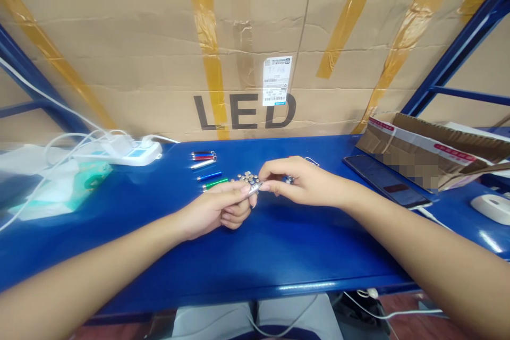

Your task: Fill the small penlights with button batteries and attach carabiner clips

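Observation:
My left hand is closed around a small silver metal tube, which points up and to the right. At the tube's far end is my right hand, thumb and index finger bent together; anything tiny between them is hidden. A pile of button cells lies on the blue table just beyond both hands. Left of the pile are a green metal tube, a blue tube and a silver one. Behind these, several dark, blue and red tubes with end rings lie side by side. More small parts show partly behind my right hand.
A large taped cardboard box marked LED stands behind the table. At left are a white power strip and a green-white packet. At right lie a phone, an opened carton and a white mouse.

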Demonstrator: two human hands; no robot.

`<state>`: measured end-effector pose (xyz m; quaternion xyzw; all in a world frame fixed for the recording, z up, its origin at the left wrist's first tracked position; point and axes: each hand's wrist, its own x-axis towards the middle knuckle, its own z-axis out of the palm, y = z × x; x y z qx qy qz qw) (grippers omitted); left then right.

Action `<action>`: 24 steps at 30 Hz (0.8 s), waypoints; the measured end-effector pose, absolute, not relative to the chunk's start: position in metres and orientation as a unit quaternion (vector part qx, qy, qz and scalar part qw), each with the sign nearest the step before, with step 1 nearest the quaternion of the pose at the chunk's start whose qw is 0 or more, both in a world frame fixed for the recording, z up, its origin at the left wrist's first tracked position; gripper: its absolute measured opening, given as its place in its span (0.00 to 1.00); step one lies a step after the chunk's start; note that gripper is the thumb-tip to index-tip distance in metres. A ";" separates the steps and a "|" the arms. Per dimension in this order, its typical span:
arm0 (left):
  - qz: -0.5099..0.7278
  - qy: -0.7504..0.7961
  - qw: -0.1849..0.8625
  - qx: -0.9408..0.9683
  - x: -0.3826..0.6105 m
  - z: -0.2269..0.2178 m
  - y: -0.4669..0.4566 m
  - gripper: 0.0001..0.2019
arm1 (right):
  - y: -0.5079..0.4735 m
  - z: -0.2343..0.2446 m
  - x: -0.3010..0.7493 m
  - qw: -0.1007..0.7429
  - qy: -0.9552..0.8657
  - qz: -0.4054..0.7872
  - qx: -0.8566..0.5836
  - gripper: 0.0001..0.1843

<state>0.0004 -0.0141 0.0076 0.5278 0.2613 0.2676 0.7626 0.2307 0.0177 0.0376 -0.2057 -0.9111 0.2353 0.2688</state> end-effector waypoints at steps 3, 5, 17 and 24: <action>0.246 0.259 0.770 0.529 0.000 0.009 -0.014 0.14 | 0.016 0.041 0.232 0.247 -0.932 0.203 -0.172 0.12; 0.221 0.256 0.786 0.518 -0.001 0.011 -0.015 0.14 | 0.014 0.043 0.233 0.234 -0.941 0.194 -0.153 0.11; 0.109 0.228 0.857 0.450 -0.011 0.014 -0.013 0.11 | 0.003 0.044 0.230 0.213 -0.953 0.195 -0.097 0.11; 0.117 0.213 0.852 0.463 -0.012 0.017 -0.015 0.12 | -0.002 0.044 0.227 0.216 -0.955 0.177 -0.102 0.12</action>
